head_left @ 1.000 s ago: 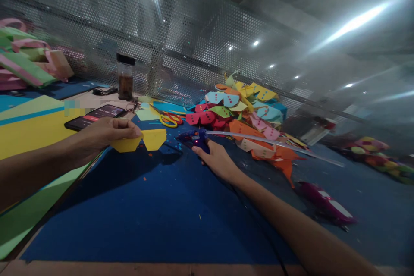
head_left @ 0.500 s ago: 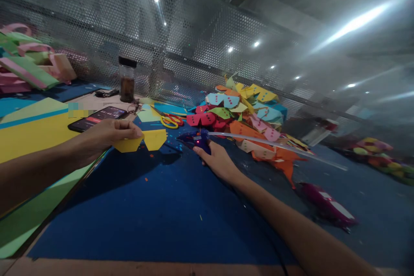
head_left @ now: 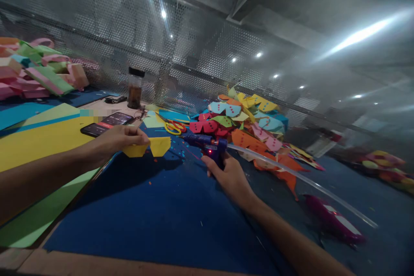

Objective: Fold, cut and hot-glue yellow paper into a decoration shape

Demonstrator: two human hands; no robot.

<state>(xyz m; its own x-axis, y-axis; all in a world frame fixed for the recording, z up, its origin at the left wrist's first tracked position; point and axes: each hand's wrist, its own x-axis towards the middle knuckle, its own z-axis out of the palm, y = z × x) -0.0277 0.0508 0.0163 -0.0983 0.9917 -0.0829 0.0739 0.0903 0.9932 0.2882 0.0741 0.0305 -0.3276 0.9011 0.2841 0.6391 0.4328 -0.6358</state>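
Between the fingers of my left hand [head_left: 124, 140] is a yellow paper cutout [head_left: 161, 146], folded, with a notch along its lower edge, held above the blue mat. My right hand [head_left: 231, 179] grips a blue hot glue gun [head_left: 208, 143] by its handle; a small red light glows on its side. The nozzle points left toward the paper, with a gap between them. From the gun's rear a long clear glue stick [head_left: 304, 176] runs out to the right. Yellow-handled scissors [head_left: 173, 128] lie behind the cutout.
A heap of colourful folded paper pieces [head_left: 255, 116] lies behind the gun. A purple device [head_left: 334, 220] rests at right. At left are a phone [head_left: 106, 124], a dark-lidded jar [head_left: 135, 88] and coloured paper sheets [head_left: 39, 142]. Paper scraps dot the blue mat [head_left: 145, 224].
My right hand has drawn the glue gun right and slightly toward me, away from the yellow paper. The glue stick swings lower at right. My left hand still holds the paper; the view has shifted slightly.
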